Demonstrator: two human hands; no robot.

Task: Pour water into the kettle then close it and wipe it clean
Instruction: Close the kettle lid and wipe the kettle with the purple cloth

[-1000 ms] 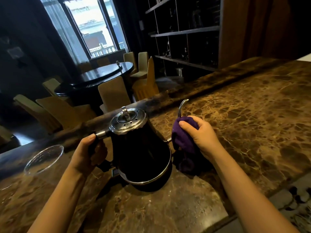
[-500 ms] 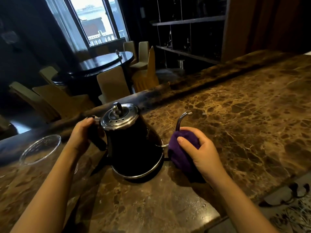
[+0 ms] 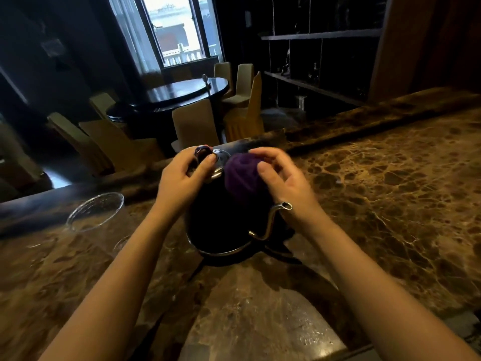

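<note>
Kettle position: upright on the brown marble table, centre of the head view, near the table's far edge. No brand, label or writing is legible on any item; the frame is partly blurred.

Left to right:

1. Clear glass vessel: stands on the table left of the kettle, well apart from it. Only the round rim shows clearly.

2. Left hand: placed on top of the kettle. Its fingers pinch the lid knob, and the palm sits over the left part of the metal lid. The lid lies seated on the kettle opening.

3. Kettle body: dark, with a bright metal band at the base. A thin gooseneck spout rises from the lower right side and points right, toward the near side of the table.

4. Purple cloth: bunched into a ball, pressed against the kettle's upper right shoulder, just beside the lid.

5. Right hand: closed around the purple cloth, thumb on the near side, fingers curled over the top. The wrist sits directly behind the spout tip.

Behind the table: a dark round dining table ringed by covered chairs, a bright window, and dark shelving at right.
</note>
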